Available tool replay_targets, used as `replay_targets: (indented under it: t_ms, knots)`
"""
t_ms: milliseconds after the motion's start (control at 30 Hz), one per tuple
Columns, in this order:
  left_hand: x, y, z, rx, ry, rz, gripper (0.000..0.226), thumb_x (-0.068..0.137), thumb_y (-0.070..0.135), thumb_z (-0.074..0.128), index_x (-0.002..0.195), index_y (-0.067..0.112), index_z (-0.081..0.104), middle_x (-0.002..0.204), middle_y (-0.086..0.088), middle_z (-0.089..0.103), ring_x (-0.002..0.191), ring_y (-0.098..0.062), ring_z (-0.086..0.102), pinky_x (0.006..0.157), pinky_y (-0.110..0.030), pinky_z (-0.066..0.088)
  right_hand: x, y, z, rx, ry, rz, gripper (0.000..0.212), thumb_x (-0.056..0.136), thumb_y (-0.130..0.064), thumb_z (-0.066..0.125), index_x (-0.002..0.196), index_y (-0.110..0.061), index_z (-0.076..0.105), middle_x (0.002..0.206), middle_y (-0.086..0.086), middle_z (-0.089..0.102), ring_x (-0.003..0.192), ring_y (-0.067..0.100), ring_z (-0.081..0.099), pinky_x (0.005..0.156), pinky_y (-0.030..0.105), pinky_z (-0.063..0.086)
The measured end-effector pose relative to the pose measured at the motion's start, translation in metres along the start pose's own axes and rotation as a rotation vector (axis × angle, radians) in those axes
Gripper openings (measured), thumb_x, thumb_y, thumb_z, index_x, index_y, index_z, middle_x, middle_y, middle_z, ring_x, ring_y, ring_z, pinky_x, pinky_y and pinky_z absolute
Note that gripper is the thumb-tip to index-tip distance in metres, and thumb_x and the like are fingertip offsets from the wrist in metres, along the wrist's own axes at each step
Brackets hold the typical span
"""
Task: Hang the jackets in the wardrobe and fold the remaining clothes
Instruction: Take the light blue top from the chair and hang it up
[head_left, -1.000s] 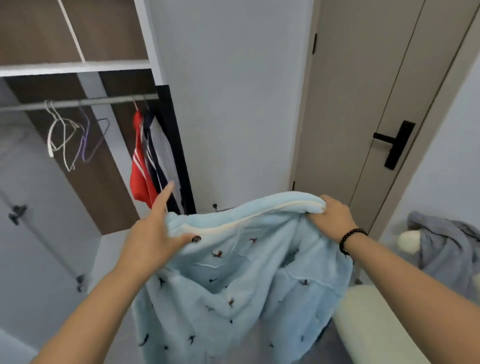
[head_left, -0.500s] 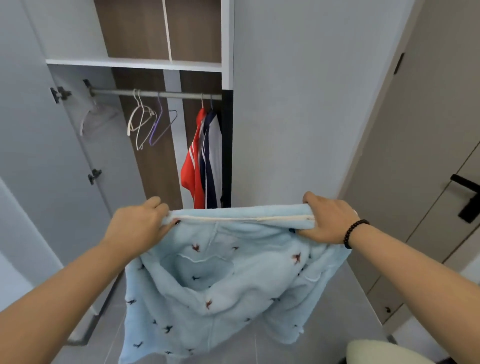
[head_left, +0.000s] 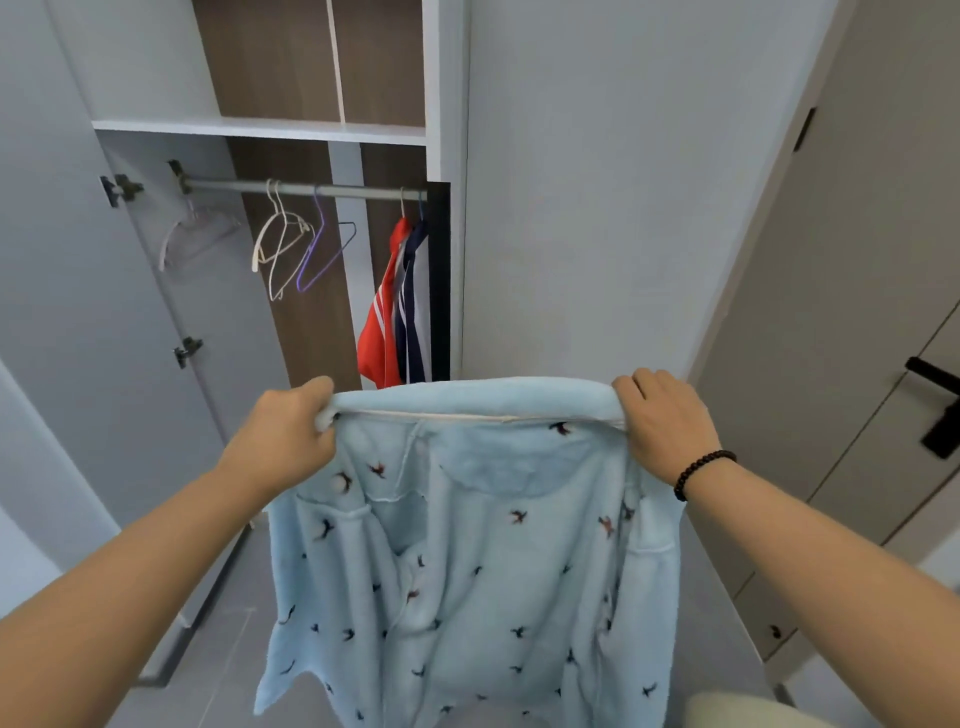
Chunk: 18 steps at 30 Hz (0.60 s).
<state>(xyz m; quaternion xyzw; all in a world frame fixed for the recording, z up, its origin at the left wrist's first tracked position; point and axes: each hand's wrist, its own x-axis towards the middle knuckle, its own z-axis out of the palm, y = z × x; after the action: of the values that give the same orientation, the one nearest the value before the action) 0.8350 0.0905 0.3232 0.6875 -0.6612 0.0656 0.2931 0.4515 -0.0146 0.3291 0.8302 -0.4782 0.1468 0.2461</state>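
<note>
A light blue fleece garment (head_left: 467, 561) with small dark bird prints hangs spread out in front of me. My left hand (head_left: 283, 436) grips its top edge at the left end, and my right hand (head_left: 667, 423), with a black bead bracelet on the wrist, grips the right end. The edge is stretched level between both hands. Behind it stands the open wardrobe with a metal rail (head_left: 306, 188). A red jacket (head_left: 382, 322) and a navy and white jacket (head_left: 415, 312) hang at the rail's right end.
Empty white hangers (head_left: 280, 244) and a purple hanger (head_left: 324, 249) hang mid-rail. The open wardrobe door (head_left: 78, 291) stands at left. A white wall panel (head_left: 597, 208) is ahead, and a beige door with a black handle (head_left: 935, 410) is at right. Grey floor lies below.
My view has swung left from the door toward the wardrobe. My left hand closed on the garment's edge, and both hands pulled the edge straight and raised it slightly.
</note>
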Motion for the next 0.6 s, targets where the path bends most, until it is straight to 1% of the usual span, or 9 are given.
replay_targets:
  t_ms: [67,133,200,267,333,400,500,533,600]
  knots:
    - [0.007,-0.004,0.002,-0.046,-0.007,-0.050,0.027,0.079,-0.005,0.053,0.079,0.015,0.035,0.056,-0.007,0.044,0.048,-0.020,0.039,0.045,-0.030,0.029,-0.001,0.014,0.008,0.034,-0.082,0.092,0.031,0.068,0.011,0.060,0.096,-0.001,0.059,0.084,0.016,0.055,0.069,0.032,0.051,0.055,0.035,0.033]
    - [0.012,-0.009,0.005,-0.093,-0.066,-0.120,0.028,0.082,-0.005,0.050,0.089,0.017,0.033,0.068,-0.012,0.052,0.054,-0.023,0.043,0.048,-0.032,0.032,0.001,0.023,0.016,0.123,-0.160,0.230,0.032,0.077,0.003,0.055,0.108,-0.005,0.055,0.098,0.013,0.053,0.081,0.032,0.052,0.059,0.032,0.033]
    - [0.012,-0.015,0.014,-0.101,-0.133,-0.194,0.022,0.087,-0.001,0.049,0.100,0.014,0.037,0.076,-0.011,0.055,0.059,-0.022,0.048,0.050,-0.032,0.034,0.005,0.023,0.023,0.218,-0.224,0.297,0.032,0.082,-0.001,0.053,0.113,-0.008,0.053,0.102,0.011,0.052,0.080,0.029,0.051,0.061,0.031,0.036]
    - [0.015,-0.013,0.023,-0.077,-0.234,-0.322,0.012,0.094,0.010,0.049,0.106,0.007,0.048,0.084,-0.010,0.060,0.070,-0.025,0.056,0.057,-0.031,0.038,0.017,0.013,0.024,0.390,-0.276,0.394,0.027,0.084,-0.001,0.050,0.110,-0.007,0.055,0.102,0.012,0.057,0.078,0.026,0.049,0.064,0.030,0.037]
    - [0.019,0.000,0.032,-0.088,-0.434,-0.424,0.025,0.096,0.029,0.054,0.096,0.006,0.061,0.093,-0.011,0.066,0.083,-0.026,0.060,0.065,-0.029,0.040,0.036,-0.005,0.020,0.566,-0.316,0.503,0.021,0.085,-0.002,0.048,0.103,-0.004,0.060,0.103,0.016,0.064,0.084,0.028,0.054,0.067,0.029,0.037]
    - [0.028,0.025,0.041,-0.153,-0.532,-0.389,0.036,0.088,0.047,0.063,0.080,0.012,0.065,0.083,-0.004,0.065,0.072,-0.017,0.057,0.060,-0.027,0.040,0.056,-0.030,0.010,0.660,-0.330,0.493,0.018,0.083,-0.005,0.050,0.096,-0.004,0.063,0.101,0.015,0.067,0.093,0.031,0.059,0.070,0.028,0.040]
    - [0.048,0.069,0.032,-0.149,-0.444,-0.239,0.036,0.072,0.050,0.076,0.065,0.021,0.056,0.068,0.005,0.056,0.060,-0.008,0.049,0.050,-0.022,0.034,0.085,-0.064,-0.021,0.716,-0.276,0.361,0.022,0.075,-0.004,0.053,0.093,-0.002,0.065,0.092,0.013,0.068,0.090,0.031,0.062,0.073,0.036,0.053]
    - [0.058,0.078,0.019,-0.114,-0.375,-0.226,0.039,0.069,0.049,0.079,0.064,0.022,0.052,0.067,0.005,0.053,0.060,-0.008,0.048,0.050,-0.023,0.033,0.096,-0.067,-0.034,0.702,-0.215,0.339,0.023,0.073,-0.004,0.054,0.092,-0.002,0.066,0.091,0.012,0.068,0.088,0.030,0.062,0.074,0.036,0.054]
    - [0.082,0.085,-0.018,-0.105,-0.154,-0.242,0.041,0.066,0.047,0.082,0.065,0.022,0.049,0.068,0.005,0.052,0.063,-0.013,0.051,0.051,-0.026,0.033,0.123,-0.056,-0.063,0.701,-0.014,0.360,0.022,0.072,-0.005,0.057,0.091,-0.005,0.068,0.090,0.012,0.069,0.086,0.029,0.062,0.074,0.033,0.052]
